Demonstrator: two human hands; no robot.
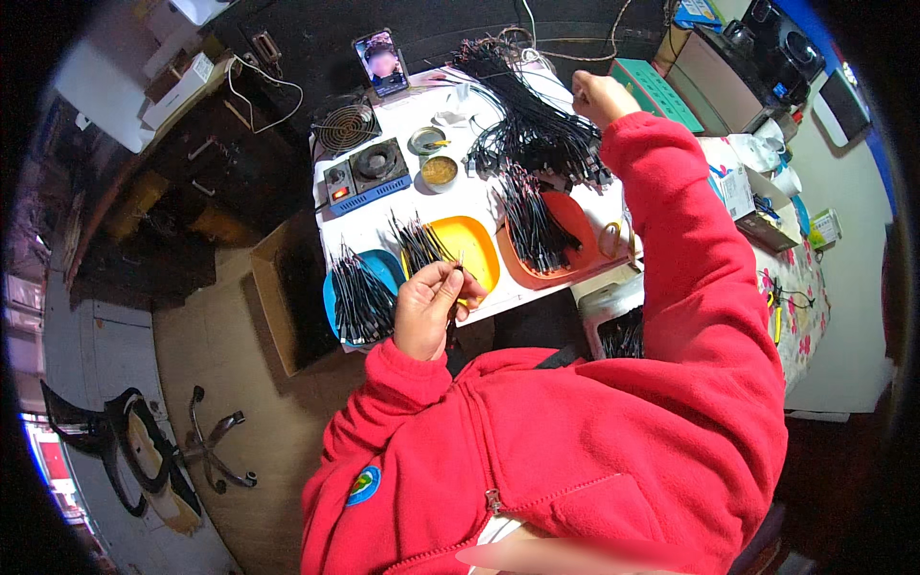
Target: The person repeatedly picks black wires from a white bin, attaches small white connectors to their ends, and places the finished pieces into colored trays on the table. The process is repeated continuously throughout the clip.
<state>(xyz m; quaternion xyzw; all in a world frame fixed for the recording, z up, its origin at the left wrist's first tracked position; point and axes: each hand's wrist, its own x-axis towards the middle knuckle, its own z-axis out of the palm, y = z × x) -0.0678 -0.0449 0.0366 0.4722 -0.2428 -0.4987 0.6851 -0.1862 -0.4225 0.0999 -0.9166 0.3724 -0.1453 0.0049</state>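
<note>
Cables (541, 225) lie in trays (487, 251) on the table (422, 203), a phone (381, 65) behind them.

The yellow, round-cornered plastic tray (471, 235) looks smooth and a bit shiny, like the blue plastic tray (386, 261) to its left and the orange-red plastic tray (573, 213) to its right, and the thin black cables (414, 241) lying in it look like plastic. Nearer the person than the yellow tray, the red cloth jacket (613, 422) looks fuzzy and matt, with a shiny metal zip pull (494, 500). Left of the yellow tray, the brown cardboard box (273, 307) looks dull, and farther left the star-shaped metal chair foot (206, 447) looks shiny.
</note>
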